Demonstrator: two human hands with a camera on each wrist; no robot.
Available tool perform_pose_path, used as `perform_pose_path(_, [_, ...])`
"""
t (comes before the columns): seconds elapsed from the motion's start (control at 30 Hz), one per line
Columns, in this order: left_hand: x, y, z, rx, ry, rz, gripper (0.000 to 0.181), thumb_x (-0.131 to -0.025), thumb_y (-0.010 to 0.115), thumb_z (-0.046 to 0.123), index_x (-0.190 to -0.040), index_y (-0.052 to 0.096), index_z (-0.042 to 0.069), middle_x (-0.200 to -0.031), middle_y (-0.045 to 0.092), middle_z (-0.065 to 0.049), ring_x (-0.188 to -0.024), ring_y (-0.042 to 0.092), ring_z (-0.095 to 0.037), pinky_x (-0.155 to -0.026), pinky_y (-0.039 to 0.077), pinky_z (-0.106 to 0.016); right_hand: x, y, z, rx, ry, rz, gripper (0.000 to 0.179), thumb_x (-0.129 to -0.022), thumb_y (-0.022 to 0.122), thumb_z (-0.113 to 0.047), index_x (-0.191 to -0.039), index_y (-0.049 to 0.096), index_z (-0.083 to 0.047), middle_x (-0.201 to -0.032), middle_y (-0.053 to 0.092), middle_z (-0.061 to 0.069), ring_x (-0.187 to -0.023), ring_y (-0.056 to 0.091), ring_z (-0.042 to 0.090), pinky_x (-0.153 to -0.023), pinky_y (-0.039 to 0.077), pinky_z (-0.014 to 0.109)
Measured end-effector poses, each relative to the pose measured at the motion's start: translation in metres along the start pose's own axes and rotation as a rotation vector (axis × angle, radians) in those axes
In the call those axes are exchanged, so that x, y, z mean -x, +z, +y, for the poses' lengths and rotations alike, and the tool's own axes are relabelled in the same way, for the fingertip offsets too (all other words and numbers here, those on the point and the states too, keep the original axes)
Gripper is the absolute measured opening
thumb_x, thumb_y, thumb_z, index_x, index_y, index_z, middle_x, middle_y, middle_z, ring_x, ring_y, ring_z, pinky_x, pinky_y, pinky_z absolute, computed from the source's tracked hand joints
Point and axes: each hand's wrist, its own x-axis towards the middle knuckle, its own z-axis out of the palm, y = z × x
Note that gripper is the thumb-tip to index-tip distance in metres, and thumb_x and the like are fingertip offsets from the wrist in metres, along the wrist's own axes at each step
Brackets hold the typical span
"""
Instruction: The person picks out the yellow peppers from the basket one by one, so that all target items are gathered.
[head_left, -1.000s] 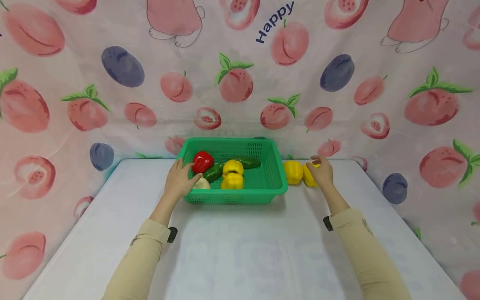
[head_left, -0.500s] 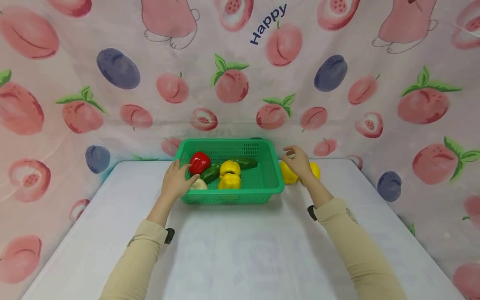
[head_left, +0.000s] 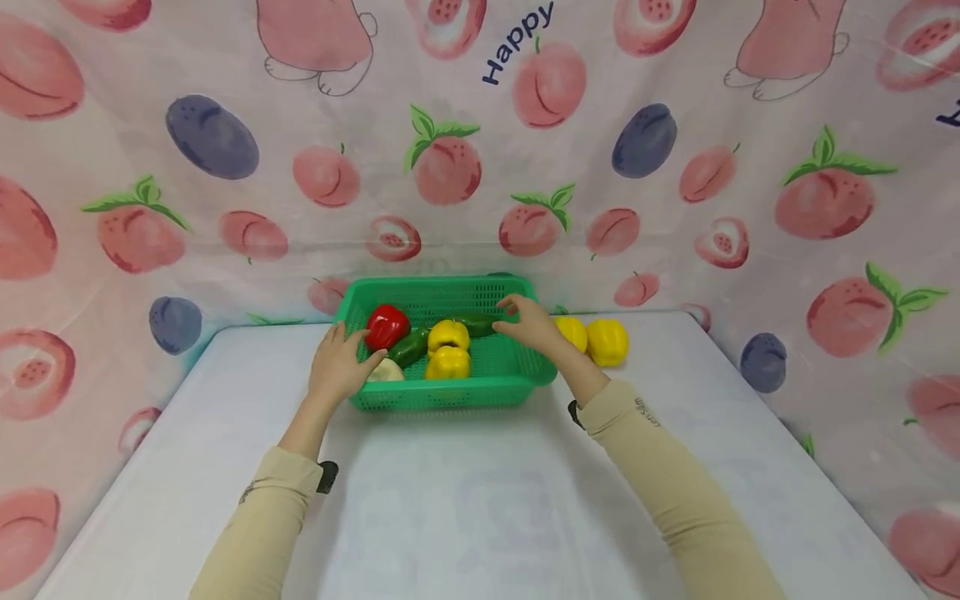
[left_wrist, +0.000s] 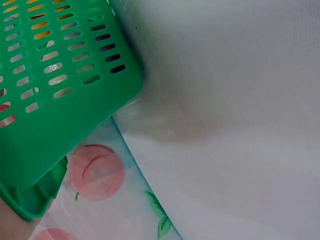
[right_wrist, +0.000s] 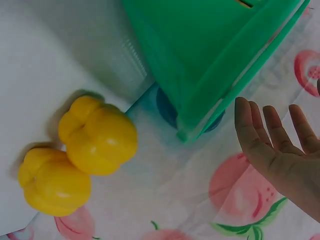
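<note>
Green cucumber, right tip behind right hand, loosely wide over basket, mid-frame; left hand at its left edge, grip impossible to tell, nearly cropped from left wrist view.

So my right hand has swung across from over the loose yellow peppers. Now it's above the green basket, near the back cucumber.

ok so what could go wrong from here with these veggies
The left hand is at the basket's left rim, so a tug might drag or tip it. The right hand is over the basket's other end; if it swings back low, it could knock the two yellow peppers on the table, and being rounded, they may roll.
</note>
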Motion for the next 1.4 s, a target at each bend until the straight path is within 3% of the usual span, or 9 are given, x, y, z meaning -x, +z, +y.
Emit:
perform_pose_path(0.3, [0.000, -0.004, -0.001, 0.011, -0.019, -0.004, 0.062, -0.096, 0.048, 0.044, -0.139, 0.041, 0.000, -0.150, 0.014, -0.036, -0.140, 0.011, -0.050, -0.114, 0.015, -0.061, -0.008, 0.018, -0.018, 0.035, -0.019, -0.091, 0.042, -0.094, 0.058, -0.023, -0.130, 0.050, -0.003, -0.129, 0.051, 0.023, -0.114, 0.052, 0.037, -0.092, 0.048, 0.047])
perform_pose_path(1.13, [-0.003, -0.003, 0.001, -0.009, -0.030, -0.014, 0.064, -0.095, 0.045, 0.048, -0.140, 0.041, 0.002, -0.151, 0.015, -0.033, -0.142, 0.012, -0.047, -0.114, 0.017, -0.060, -0.018, 0.062, -0.033, 0.064, -0.015, -0.203, 0.052, -0.089, 0.065, -0.026, -0.133, 0.048, -0.003, -0.140, 0.043, 0.022, -0.128, 0.043, 0.036, -0.102, 0.043, 0.048])
perform_pose_path(1.4, [-0.002, -0.003, 0.001, -0.004, -0.033, -0.013, 0.064, -0.095, 0.045, 0.047, -0.140, 0.041, 0.002, -0.152, 0.015, -0.033, -0.141, 0.012, -0.047, -0.114, 0.017, -0.060, -0.022, 0.070, -0.035, 0.166, -0.057, -0.243, 0.049, -0.084, 0.071, -0.023, -0.128, 0.054, -0.007, -0.132, 0.053, 0.014, -0.122, 0.047, 0.029, -0.101, 0.043, 0.043])
